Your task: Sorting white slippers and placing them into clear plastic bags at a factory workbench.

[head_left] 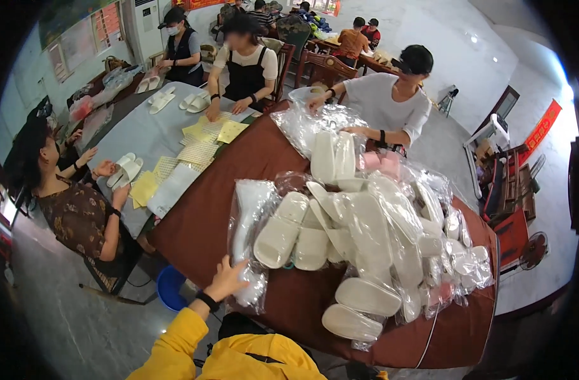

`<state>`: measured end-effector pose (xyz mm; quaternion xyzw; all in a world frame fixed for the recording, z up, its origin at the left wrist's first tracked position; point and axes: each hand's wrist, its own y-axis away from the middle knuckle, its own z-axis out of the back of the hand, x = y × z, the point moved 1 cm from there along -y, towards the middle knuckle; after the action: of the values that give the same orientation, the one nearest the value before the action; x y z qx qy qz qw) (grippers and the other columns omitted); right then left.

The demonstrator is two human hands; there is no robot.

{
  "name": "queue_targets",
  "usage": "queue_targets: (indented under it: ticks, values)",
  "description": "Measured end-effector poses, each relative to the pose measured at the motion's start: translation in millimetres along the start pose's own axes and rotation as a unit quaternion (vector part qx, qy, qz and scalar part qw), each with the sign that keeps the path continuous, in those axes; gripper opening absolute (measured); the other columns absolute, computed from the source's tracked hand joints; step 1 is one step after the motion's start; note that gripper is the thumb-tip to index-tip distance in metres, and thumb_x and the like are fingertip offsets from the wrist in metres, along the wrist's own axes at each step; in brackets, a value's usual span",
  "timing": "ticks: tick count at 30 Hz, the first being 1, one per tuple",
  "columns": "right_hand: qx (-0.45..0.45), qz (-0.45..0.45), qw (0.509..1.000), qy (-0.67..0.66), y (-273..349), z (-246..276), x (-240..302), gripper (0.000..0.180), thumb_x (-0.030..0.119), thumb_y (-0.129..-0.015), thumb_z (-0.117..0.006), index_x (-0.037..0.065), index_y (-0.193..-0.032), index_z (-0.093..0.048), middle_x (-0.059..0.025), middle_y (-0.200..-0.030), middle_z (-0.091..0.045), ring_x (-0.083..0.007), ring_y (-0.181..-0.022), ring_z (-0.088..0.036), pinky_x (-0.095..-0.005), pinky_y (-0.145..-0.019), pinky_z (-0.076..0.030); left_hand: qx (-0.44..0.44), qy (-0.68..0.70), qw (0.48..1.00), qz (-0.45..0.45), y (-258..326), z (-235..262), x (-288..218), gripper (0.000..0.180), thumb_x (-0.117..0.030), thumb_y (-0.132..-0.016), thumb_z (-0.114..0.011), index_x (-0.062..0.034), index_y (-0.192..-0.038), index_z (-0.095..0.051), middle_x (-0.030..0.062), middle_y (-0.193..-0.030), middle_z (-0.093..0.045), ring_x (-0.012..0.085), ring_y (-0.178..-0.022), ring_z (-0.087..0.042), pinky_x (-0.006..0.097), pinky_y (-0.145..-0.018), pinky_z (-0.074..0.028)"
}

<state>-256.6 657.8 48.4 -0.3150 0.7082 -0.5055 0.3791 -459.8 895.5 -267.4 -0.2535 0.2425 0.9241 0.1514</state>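
My left hand (pixel 229 278), in a yellow sleeve with a black wristband, reaches in from the lower left. Its fingers are spread and rest against the near edge of a clear plastic bag (pixel 251 221) holding a white, elongated item. My right hand is out of view. Just right of that bag, a pair of off-white slippers (pixel 283 231) lies on the brown-covered table (pixel 194 215). Beyond them rises a heap of bagged white slippers (pixel 368 231). Another bagged pair (pixel 359 310) lies closest to me.
Across the table, a person in a white shirt (pixel 397 101) handles clear plastic bags (pixel 302 120). Pink slippers (pixel 381 161) lie near them. At left, people sit around a grey table (pixel 121 130) with white slippers and yellow sheets (pixel 143 189). A blue bucket (pixel 170 288) stands on the floor.
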Motion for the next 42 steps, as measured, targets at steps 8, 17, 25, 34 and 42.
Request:
queue_targets:
  ticks: [8, 17, 25, 34, 42]
  values:
    - [0.597, -0.492, 0.585, 0.243, 282.0, -76.2, -141.1, 0.088, 0.02, -0.073, -0.081, 0.016, -0.15, -0.037, -0.0303, -0.153, -0.026, -0.0509, -0.14, -0.025, -0.0597, -0.111, -0.026, -0.007, 0.223, 0.972, -0.07, -10.1, -25.2, 26.5, 0.077, -0.013, -0.078, -0.076, -0.0154, -0.146, -0.04, 0.0313, -0.141, -0.021, 0.0525, -0.111, -0.054, 0.049, -0.099, -0.048]
    - [0.721, -0.417, 0.508, 0.221, 328.2, -50.9, -205.6, 0.097, 0.029, -0.061, -0.083, 0.024, -0.148, -0.041, -0.0252, -0.133, -0.044, -0.0447, -0.121, -0.045, -0.0583, -0.103, -0.034, 0.04, 0.262, 0.958, -0.109, -10.2, -41.0, 3.0, 0.096, -0.005, -0.077, -0.072, -0.0035, -0.152, -0.013, 0.0329, -0.14, -0.02, 0.0521, -0.103, -0.058, 0.051, -0.087, -0.05]
    - [0.657, -0.351, 0.652, 0.143, 151.0, -91.5, -237.6, 0.082, 0.018, -0.061, -0.078, 0.02, -0.139, -0.056, -0.0229, -0.138, -0.045, -0.0431, -0.127, -0.043, -0.0511, -0.108, -0.035, 0.142, 0.295, 0.908, -0.262, -22.4, -114.2, -57.4, 0.081, -0.025, -0.09, -0.063, -0.0053, -0.155, -0.018, 0.0257, -0.15, -0.029, 0.0461, -0.13, -0.043, 0.044, -0.109, -0.039]
    - [0.656, -0.557, 0.502, -0.084, 197.9, -62.2, -207.1, 0.066, 0.028, -0.09, -0.068, 0.012, -0.148, -0.042, -0.0225, -0.143, -0.048, -0.0402, -0.126, -0.051, -0.0423, -0.103, -0.044, 0.049, 0.771, 0.626, 0.11, 9.2, 14.1, 50.0, 0.081, -0.067, -0.099, -0.027, -0.0017, -0.147, -0.031, 0.0225, -0.143, -0.043, 0.0386, -0.126, -0.051, 0.057, -0.099, -0.049]
    - [0.538, -0.656, 0.521, 0.093, 338.1, -20.7, -234.3, 0.045, 0.014, -0.093, -0.057, -0.003, -0.135, -0.052, -0.027, -0.125, -0.06, -0.0422, -0.115, -0.058, -0.0426, -0.097, -0.048, 0.037, 0.766, 0.632, 0.117, 15.9, -29.5, 60.7, 0.066, -0.019, -0.096, -0.062, -0.0152, -0.141, -0.015, 0.0098, -0.138, -0.046, 0.0316, -0.11, -0.061, 0.057, -0.091, -0.054]
